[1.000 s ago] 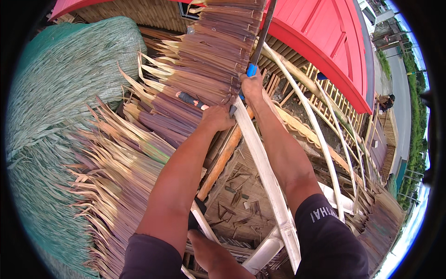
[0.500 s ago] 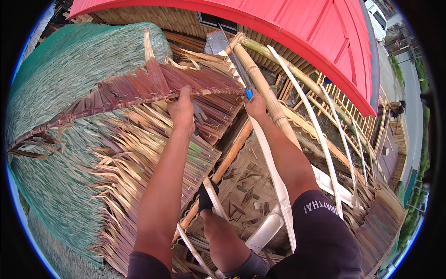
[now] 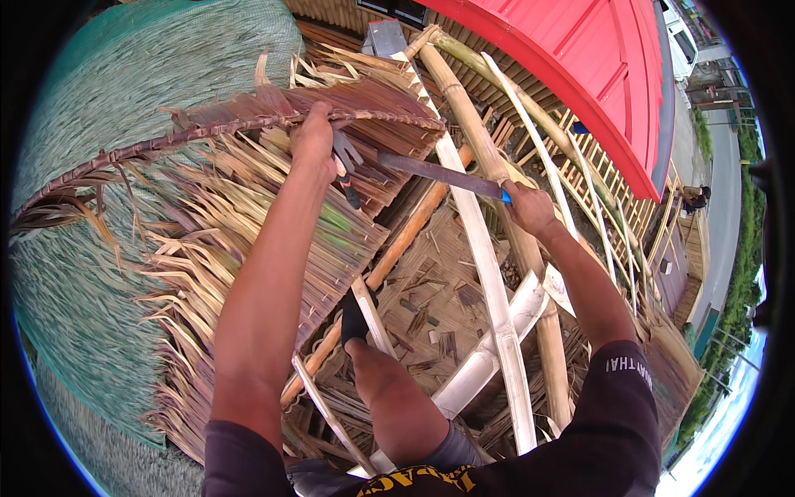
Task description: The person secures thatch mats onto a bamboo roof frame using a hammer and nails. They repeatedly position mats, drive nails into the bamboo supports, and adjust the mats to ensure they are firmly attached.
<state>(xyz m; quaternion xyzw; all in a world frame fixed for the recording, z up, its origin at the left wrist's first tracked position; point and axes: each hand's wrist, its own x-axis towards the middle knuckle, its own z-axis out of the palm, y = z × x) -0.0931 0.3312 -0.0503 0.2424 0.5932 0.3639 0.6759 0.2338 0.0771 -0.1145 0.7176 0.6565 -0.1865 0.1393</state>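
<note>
My left hand (image 3: 313, 137) is closed round the stitched spine of a long reddish-brown palm-thatch panel (image 3: 224, 124). The panel stretches left over the green netting, and its right end lies on other thatch. In my right hand (image 3: 530, 207) is a machete (image 3: 439, 172), gripped by its blue handle. Its long dark blade points left, with the tip over the laid thatch (image 3: 306, 257) below the panel's right end. Beside my left hand, a tool like a claw hammer (image 3: 346, 157), with a grey head and black-and-red handle, rests against the thatch; whether my hand touches it is hidden.
Green netting (image 3: 91, 331) covers thatch at the left. Bamboo poles (image 3: 464, 116) and pale split strips (image 3: 484, 273) run over a lower floor (image 3: 414, 323) strewn with scraps. My foot (image 3: 354, 319) is by an orange-brown pole (image 3: 406, 232). A red metal roof (image 3: 571, 74) borders the far right.
My right hand has moved right, away from the panel's end. The machete blade has swung from pointing away to pointing left. My left hand keeps its hold; the whole view has shifted.
</note>
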